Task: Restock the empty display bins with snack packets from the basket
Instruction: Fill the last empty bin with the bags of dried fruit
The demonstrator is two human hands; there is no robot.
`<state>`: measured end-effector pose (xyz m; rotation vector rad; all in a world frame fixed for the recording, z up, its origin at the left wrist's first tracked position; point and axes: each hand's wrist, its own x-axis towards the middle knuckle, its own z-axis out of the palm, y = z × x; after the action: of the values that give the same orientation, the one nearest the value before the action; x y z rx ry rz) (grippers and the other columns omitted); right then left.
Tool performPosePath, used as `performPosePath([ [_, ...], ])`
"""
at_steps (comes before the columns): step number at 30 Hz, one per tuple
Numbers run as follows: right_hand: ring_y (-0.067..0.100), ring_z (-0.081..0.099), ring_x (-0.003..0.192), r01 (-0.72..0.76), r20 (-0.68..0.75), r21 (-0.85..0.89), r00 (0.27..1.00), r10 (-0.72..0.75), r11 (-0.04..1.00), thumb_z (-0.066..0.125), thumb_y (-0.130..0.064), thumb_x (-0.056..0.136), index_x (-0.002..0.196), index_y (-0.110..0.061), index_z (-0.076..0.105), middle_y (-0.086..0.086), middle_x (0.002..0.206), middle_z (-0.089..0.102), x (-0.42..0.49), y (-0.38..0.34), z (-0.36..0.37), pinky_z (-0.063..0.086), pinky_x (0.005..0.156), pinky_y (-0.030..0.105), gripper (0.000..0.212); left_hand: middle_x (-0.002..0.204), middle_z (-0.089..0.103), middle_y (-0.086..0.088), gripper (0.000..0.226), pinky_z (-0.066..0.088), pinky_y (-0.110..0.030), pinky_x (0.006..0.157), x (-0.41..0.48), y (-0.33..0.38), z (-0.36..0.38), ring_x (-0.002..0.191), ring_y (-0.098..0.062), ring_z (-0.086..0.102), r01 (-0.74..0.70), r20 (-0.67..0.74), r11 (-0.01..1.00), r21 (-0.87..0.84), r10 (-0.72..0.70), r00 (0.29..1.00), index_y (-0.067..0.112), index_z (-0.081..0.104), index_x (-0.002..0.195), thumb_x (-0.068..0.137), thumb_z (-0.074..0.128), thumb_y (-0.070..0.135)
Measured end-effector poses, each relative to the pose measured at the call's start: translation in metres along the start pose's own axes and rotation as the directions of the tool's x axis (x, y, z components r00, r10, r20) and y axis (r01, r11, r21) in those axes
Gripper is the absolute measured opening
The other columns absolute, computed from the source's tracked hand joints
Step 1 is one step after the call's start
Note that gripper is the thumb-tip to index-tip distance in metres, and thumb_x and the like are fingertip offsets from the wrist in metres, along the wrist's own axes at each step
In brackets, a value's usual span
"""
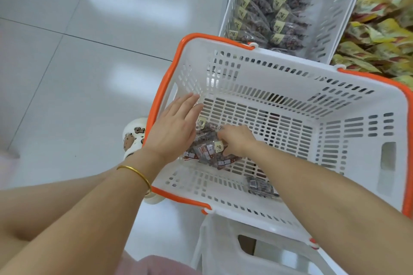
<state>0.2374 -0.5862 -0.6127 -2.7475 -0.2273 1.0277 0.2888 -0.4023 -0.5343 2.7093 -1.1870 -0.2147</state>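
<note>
A white slotted basket (348,105) with an orange rim sits in front of me. A small heap of clear snack packets (206,140) with dark contents lies at its bottom left. My right hand (238,139) reaches down into the basket, its fingers curled onto the packets. My left hand (176,126) hovers with straight fingers over the basket's left side, just above the heap. One more dark packet (262,187) lies against the near wall. A white display bin (330,18) beyond the basket holds several packets of the same kind.
To the right of the white bin, a second bin holds yellow snack packets (380,33). The basket rests on a white plastic stool (263,250). Glossy white floor tiles spread to the left. A white shoe (133,135) stands beside the basket's left edge.
</note>
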Motion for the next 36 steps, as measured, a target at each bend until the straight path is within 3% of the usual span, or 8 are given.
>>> performPosePath([
  [6, 0.029, 0.056, 0.084, 0.010, -0.056, 0.503, 0.998, 0.021, 0.864, 0.076, -0.017, 0.076, 0.087, -0.003, 0.058, 0.013, 0.093, 0.059, -0.048, 0.030, -0.032, 0.045, 0.073, 0.036, 0.026, 0.151, 0.030, 0.000, 0.054, 0.025, -0.030, 0.111, 0.021, 0.027, -0.012, 0.139, -0.016, 0.027, 0.185, 0.225, 0.935, -0.304, -0.118, 0.967, 0.016, 0.031, 0.145, 0.096, 0.049, 0.028],
  [9, 0.026, 0.056, 0.079, 0.041, -0.111, 0.660, 0.993, 0.043, 0.750, 0.078, -0.014, 0.074, 0.087, -0.004, 0.062, 0.013, 0.087, 0.058, -0.089, 0.047, -0.069, 0.043, 0.071, 0.033, 0.023, 0.143, 0.043, 0.002, 0.052, 0.037, -0.031, 0.103, 0.041, 0.053, -0.028, 0.126, -0.017, 0.045, 0.349, 0.424, 0.768, -0.537, -0.111, 0.899, 0.021, 0.039, 0.140, 0.093, 0.055, 0.035],
  [14, 0.017, 0.062, 0.084, 0.125, -0.300, 0.794, 0.932, 0.204, 0.595, 0.080, -0.007, 0.071, 0.084, -0.014, 0.067, 0.002, 0.092, 0.062, -0.143, 0.064, -0.105, 0.048, 0.072, 0.025, 0.020, 0.099, 0.059, -0.002, 0.011, 0.055, -0.038, 0.083, 0.069, 0.080, -0.059, 0.089, -0.020, 0.059, 0.435, 0.365, 0.457, -0.776, -0.237, 0.900, 0.014, 0.063, 0.102, 0.094, 0.055, 0.018],
  [20, 0.012, 0.065, 0.079, 0.228, -0.321, 0.923, 0.901, 0.291, 0.311, 0.072, -0.007, 0.080, 0.093, -0.013, 0.068, 0.000, 0.086, 0.070, -0.185, 0.079, -0.106, 0.053, 0.074, 0.026, 0.015, 0.097, 0.063, -0.004, 0.010, 0.059, -0.032, 0.066, 0.077, 0.102, -0.085, 0.070, -0.019, 0.061, 0.473, 0.438, 0.097, -0.876, -0.250, 0.863, 0.020, 0.061, 0.099, 0.097, 0.051, 0.020],
  [23, 0.003, 0.055, 0.058, 0.300, -0.351, 0.935, 0.866, 0.357, 0.192, 0.065, -0.007, 0.085, 0.076, -0.017, 0.061, -0.009, 0.069, 0.064, -0.188, 0.074, -0.102, 0.043, 0.054, 0.017, 0.014, 0.088, 0.064, -0.001, 0.014, 0.053, -0.023, 0.056, 0.081, 0.117, -0.089, 0.069, -0.014, 0.062, 0.487, 0.474, 0.046, -0.872, -0.170, 0.864, 0.016, 0.060, 0.104, 0.098, 0.048, 0.020],
  [26, 0.003, 0.055, 0.056, 0.335, -0.338, 0.937, 0.811, 0.478, 0.095, 0.065, -0.011, 0.086, 0.074, -0.014, 0.056, -0.011, 0.063, 0.062, -0.186, 0.074, -0.100, 0.040, 0.052, 0.017, 0.016, 0.104, 0.065, -0.004, 0.036, 0.056, -0.032, 0.075, 0.086, 0.127, -0.089, 0.089, -0.022, 0.065, 0.532, 0.531, -0.008, -0.847, -0.084, 0.843, 0.013, 0.056, 0.116, 0.093, 0.050, 0.040],
  [32, 0.011, 0.053, 0.069, 0.267, -0.441, 0.895, 0.651, 0.618, 0.357, 0.071, -0.032, 0.082, 0.090, -0.007, 0.055, 0.000, 0.077, 0.056, -0.175, 0.080, -0.105, 0.040, 0.062, 0.024, 0.030, 0.119, 0.057, -0.015, 0.067, 0.052, -0.039, 0.093, 0.104, 0.126, -0.070, 0.103, -0.027, 0.063, 0.498, 0.488, 0.189, -0.847, -0.099, 0.867, 0.018, 0.044, 0.125, 0.070, 0.081, 0.028],
  [36, 0.017, 0.057, 0.109, 0.200, -0.230, 0.973, 0.786, 0.574, 0.115, 0.082, -0.043, 0.066, 0.131, -0.026, 0.037, 0.004, 0.122, 0.056, -0.173, 0.107, -0.115, 0.049, 0.084, 0.032, 0.081, 0.116, 0.058, -0.014, 0.042, 0.056, -0.032, 0.081, 0.128, 0.117, -0.068, 0.094, -0.022, 0.065, 0.424, 0.419, 0.037, -0.905, -0.095, 0.903, 0.012, 0.048, 0.118, 0.082, 0.071, 0.015],
])
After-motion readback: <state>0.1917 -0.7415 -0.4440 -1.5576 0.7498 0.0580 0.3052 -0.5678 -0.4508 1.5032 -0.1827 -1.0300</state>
